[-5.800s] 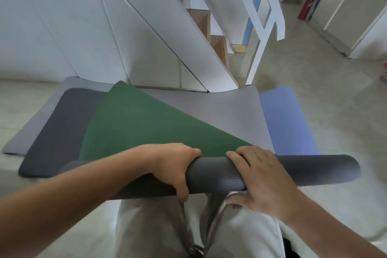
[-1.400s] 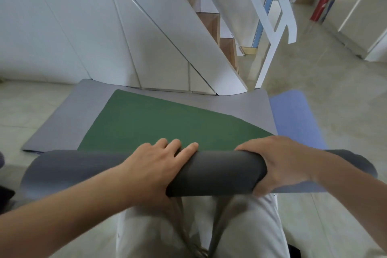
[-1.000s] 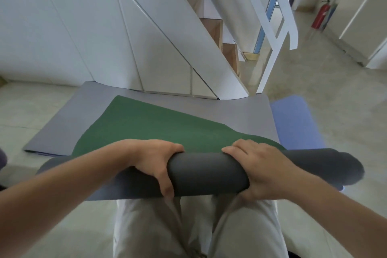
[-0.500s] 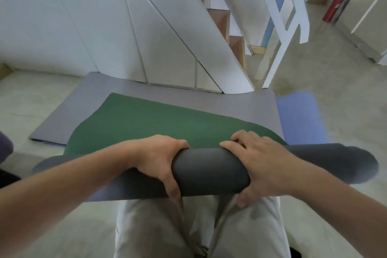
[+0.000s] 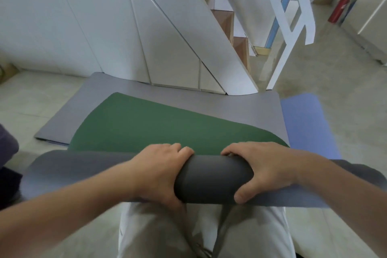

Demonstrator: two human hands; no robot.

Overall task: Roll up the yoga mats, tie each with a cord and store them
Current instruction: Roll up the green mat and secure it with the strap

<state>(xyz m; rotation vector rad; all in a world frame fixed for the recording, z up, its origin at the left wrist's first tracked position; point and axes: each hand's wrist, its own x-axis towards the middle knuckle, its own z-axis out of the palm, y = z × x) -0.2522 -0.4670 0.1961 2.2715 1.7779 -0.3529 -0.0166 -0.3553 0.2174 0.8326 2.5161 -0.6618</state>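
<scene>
The left hand (image 5: 161,172) and the right hand (image 5: 266,169) each curled round the dark grey rolled yoga mat (image 5: 211,178), fingers over its far side and thumbs on its near side. Just beyond the fingers a green mat (image 5: 157,128) lay on a light grey mat (image 5: 209,102). A blue mat (image 5: 303,121) lay beyond the right hand.

The dark grey mat (image 5: 211,182) is rolled into a thick tube lying crosswise, with a flat loose part showing under the roll. The left hand (image 5: 159,172) and the right hand (image 5: 266,169) grip its middle. Behind it the green mat (image 5: 159,128) lies flat and slanted on the light grey mat (image 5: 230,107), which is spread on the floor. The blue mat (image 5: 303,123) lies flat along its right edge.
</scene>
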